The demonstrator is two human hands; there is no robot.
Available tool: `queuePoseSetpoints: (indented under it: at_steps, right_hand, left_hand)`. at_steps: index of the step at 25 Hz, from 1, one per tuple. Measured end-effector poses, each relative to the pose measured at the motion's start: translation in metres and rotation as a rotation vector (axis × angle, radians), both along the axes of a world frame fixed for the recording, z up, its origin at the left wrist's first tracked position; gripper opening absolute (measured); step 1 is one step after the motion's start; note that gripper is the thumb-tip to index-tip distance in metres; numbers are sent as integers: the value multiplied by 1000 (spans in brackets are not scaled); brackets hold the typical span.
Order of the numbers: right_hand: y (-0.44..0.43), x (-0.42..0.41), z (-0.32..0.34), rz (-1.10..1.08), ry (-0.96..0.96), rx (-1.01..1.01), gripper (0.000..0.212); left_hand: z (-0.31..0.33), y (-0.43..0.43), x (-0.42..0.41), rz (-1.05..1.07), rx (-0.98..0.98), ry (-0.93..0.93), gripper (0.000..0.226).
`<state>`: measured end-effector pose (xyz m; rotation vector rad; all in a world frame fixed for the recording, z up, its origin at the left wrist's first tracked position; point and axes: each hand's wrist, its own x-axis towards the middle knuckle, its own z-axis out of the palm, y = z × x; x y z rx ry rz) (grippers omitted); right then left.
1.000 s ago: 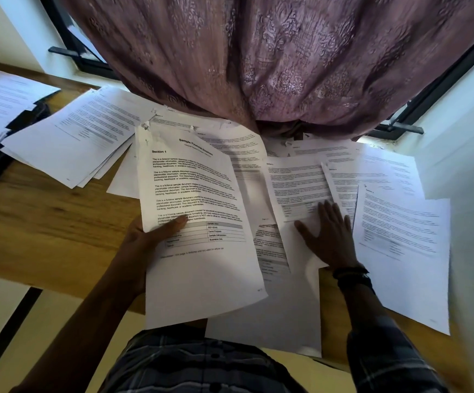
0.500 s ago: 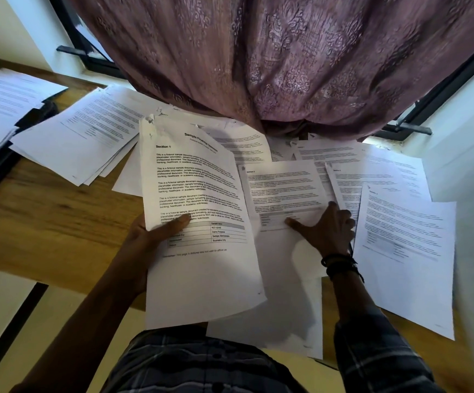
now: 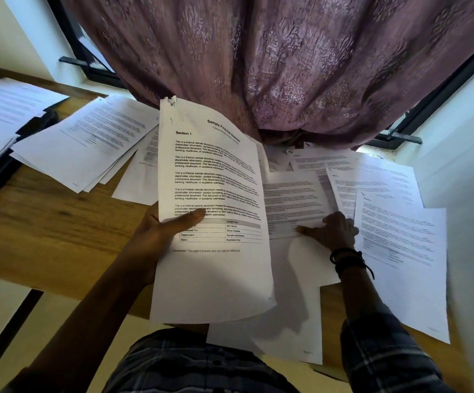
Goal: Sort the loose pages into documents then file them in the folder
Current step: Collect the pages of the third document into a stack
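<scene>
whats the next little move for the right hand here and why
Probably lift the page the right hand pinches at its near edge and bring it beside the sheets held up in the left hand to compare. It lies loose on other papers, and its text is too blurred here to judge a match.

Left hand [image 3: 156, 236] raised, thumb clamping a page [image 3: 216, 279]; right hand [image 3: 333, 231] low, fingers curled, thumb out, grip unclear.
</scene>
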<state>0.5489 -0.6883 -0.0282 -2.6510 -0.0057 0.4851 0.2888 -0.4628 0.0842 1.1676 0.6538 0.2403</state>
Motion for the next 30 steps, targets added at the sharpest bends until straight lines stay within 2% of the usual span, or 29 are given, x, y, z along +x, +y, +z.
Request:
queuePoseSetpoints:
  at_steps: [2,7,12,13,16,22,27,30]
  right_hand:
    - [-1,-4,0,11,-28,42,92]
    - [5,-12,8,30,-117,-31,102]
    - [-2,2,15,-3,67,-83,146]
    - [-2,5,15,9,84,-99,149]
    - [-2,5,14,23,75,-119,130]
    - [-6,6,30,85,-57,98,62]
    - [-8,-9,67,154,-109,438,40]
    - [-6,-31,108,253,-120,663,35]
  left_hand:
    - [5,-1,4,-21,13,-35,26]
    - [8,-5,8,-55,13,-84,33]
    - [6,-8,5,-73,-9,-102,33]
    - [6,-8,5,-79,-10,-102,35]
    - [4,-7,3,-85,-20,-102,36]
    - [9,-6,5,-91,-5,-123,39]
    - [34,-22,29,-147,4,-287,35]
    - [36,-19,46,-179,70,-300,36]
